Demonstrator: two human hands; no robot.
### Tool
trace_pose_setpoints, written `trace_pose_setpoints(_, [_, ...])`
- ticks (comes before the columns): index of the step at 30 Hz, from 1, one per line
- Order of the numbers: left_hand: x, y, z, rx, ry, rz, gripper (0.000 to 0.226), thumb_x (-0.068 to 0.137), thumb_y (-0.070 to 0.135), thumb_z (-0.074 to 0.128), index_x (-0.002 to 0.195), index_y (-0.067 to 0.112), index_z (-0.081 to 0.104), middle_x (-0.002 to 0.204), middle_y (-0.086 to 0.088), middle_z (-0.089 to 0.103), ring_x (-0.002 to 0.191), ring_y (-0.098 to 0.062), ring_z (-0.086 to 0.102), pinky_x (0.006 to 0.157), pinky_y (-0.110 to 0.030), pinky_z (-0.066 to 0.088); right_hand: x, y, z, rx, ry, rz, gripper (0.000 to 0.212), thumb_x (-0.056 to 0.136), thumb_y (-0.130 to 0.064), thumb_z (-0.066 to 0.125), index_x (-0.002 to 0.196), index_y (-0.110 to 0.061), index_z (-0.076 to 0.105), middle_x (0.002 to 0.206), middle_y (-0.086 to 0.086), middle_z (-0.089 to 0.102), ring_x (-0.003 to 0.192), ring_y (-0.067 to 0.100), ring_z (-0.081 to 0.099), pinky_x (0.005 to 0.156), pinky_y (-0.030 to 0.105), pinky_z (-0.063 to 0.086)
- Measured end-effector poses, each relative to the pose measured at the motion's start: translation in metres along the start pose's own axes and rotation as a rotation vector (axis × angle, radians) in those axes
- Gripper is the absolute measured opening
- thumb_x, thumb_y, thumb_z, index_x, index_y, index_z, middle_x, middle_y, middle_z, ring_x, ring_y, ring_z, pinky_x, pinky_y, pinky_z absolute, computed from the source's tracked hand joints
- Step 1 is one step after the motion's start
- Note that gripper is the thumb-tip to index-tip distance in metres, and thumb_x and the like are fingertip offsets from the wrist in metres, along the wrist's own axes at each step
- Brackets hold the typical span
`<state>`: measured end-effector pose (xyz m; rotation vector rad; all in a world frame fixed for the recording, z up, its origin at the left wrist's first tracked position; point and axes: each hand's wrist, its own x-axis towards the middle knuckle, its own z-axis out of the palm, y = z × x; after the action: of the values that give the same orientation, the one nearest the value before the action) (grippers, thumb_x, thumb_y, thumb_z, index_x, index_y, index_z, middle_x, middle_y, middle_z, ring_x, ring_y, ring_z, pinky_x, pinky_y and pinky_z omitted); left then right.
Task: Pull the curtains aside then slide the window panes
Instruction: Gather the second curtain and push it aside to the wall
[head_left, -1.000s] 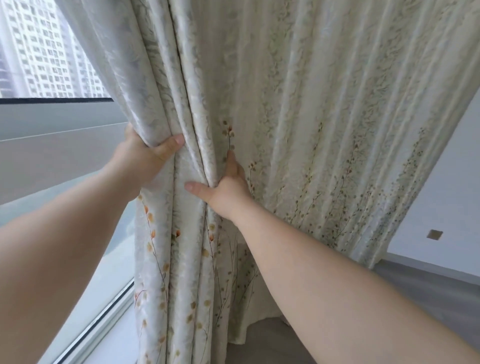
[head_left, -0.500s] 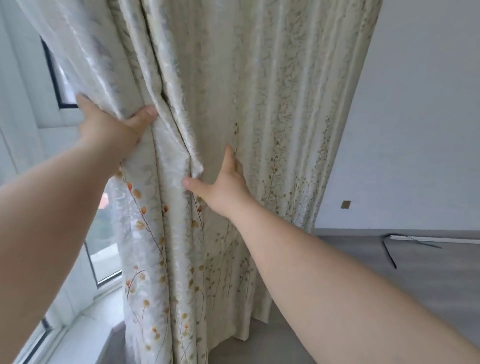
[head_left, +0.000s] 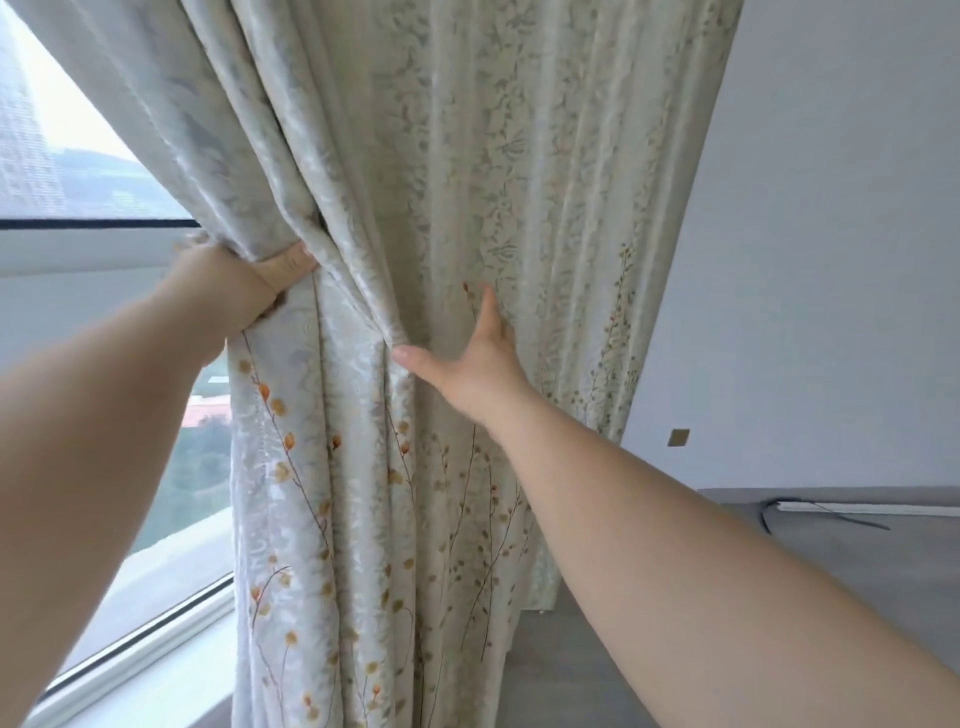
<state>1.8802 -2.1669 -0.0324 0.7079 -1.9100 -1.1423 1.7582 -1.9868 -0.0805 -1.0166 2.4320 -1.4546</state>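
Note:
A cream curtain (head_left: 467, 182) with an orange leaf print hangs bunched in folds down the middle of the view. My left hand (head_left: 234, 283) grips its left edge, thumb in front and fingers hidden behind the cloth. My right hand (head_left: 467, 353) presses flat on the folds further right, fingers spread, thumb hooked under one fold. The window pane (head_left: 78, 171) shows at the left, uncovered by the curtain, with buildings and trees outside.
A white window frame and sill (head_left: 156, 644) run along the lower left. A plain white wall (head_left: 831, 234) with a small socket plate (head_left: 679, 437) stands at the right. A dark cable (head_left: 810, 512) lies on the grey floor.
The curtain has bunched further to the right, and more window pane shows at the left. Both hands keep their places on the cloth while my view has swung.

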Motion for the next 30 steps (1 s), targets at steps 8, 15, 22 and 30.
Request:
trace_pose_setpoints(8, [0.082, -0.009, 0.122, -0.048, -0.173, 0.101, 0.096, 0.055, 0.077, 0.063, 0.136, 0.028, 0.049, 0.13, 0.005, 0.057, 0.116, -0.021, 0.052, 0.096, -0.038, 0.043, 0.097, 0.069, -0.03, -0.058, 0.132, 0.004, 0.126, 0.065, -0.066, 0.072, 0.15, -0.036, -0.016, 0.162, -0.004, -0.014, 0.149, 0.022, -0.004, 0.117, 0.058, 0.014])
trace_pose_setpoints(15, [0.172, -0.007, 0.243, -0.129, -0.258, 0.204, 0.081, 0.07, 0.068, 0.063, 0.137, 0.027, 0.044, 0.127, 0.008, 0.055, 0.114, -0.017, 0.051, 0.099, -0.037, 0.042, 0.203, 0.107, -0.076, -0.042, 0.244, 0.018, 0.128, 0.065, -0.062, 0.076, 0.149, -0.037, -0.017, 0.162, -0.006, -0.01, 0.149, 0.017, 0.004, 0.119, 0.047, 0.014])
trace_pose_setpoints(22, [0.236, 0.007, 0.356, -0.312, -0.303, 0.076, 0.096, 0.066, 0.052, 0.078, 0.137, 0.015, 0.024, 0.115, 0.002, 0.049, 0.107, -0.02, 0.05, 0.09, -0.037, 0.045, 0.285, 0.143, -0.122, 0.108, 0.359, -0.041, 0.122, 0.07, -0.048, 0.08, 0.153, -0.033, -0.009, 0.158, -0.01, 0.022, 0.141, 0.009, 0.03, 0.115, 0.03, 0.026])
trace_pose_setpoints(30, [0.281, 0.032, 0.466, -0.367, -0.544, 0.179, 0.093, 0.047, 0.067, 0.081, 0.129, 0.036, 0.048, 0.121, 0.01, 0.063, 0.109, -0.013, 0.062, 0.093, -0.038, 0.052, 0.351, 0.202, -0.187, 0.06, 0.564, -0.087, 0.117, 0.054, -0.059, 0.078, 0.15, -0.032, 0.018, 0.144, -0.005, 0.042, 0.131, 0.011, 0.044, 0.108, 0.041, 0.042])
